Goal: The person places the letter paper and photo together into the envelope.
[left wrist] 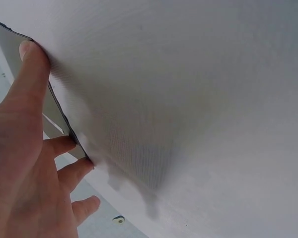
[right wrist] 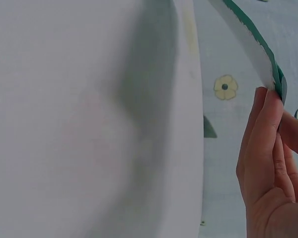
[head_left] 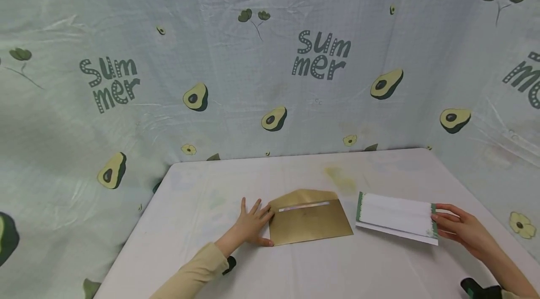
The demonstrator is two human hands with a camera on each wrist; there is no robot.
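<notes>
A gold envelope [head_left: 310,224] lies on the table with its flap folded open at the far side. A narrow pale strip shows near its mouth. My left hand [head_left: 252,225] rests at the envelope's left edge, fingers spread; in the left wrist view the thumb [left wrist: 34,69] lies on one corner. On the right, my right hand [head_left: 461,229] pinches the right end of a white folded card [head_left: 394,214] with green decorated ends. That card is held above the table, tilted. From the right wrist view, the card's green edge [right wrist: 260,37] sits between thumb and fingers.
A white-covered table [head_left: 295,268] carries everything, with a faint yellowish stain [head_left: 341,179] behind the envelope. A hanging cloth [head_left: 236,69] printed with avocados and lettering rises along the table's back and sides.
</notes>
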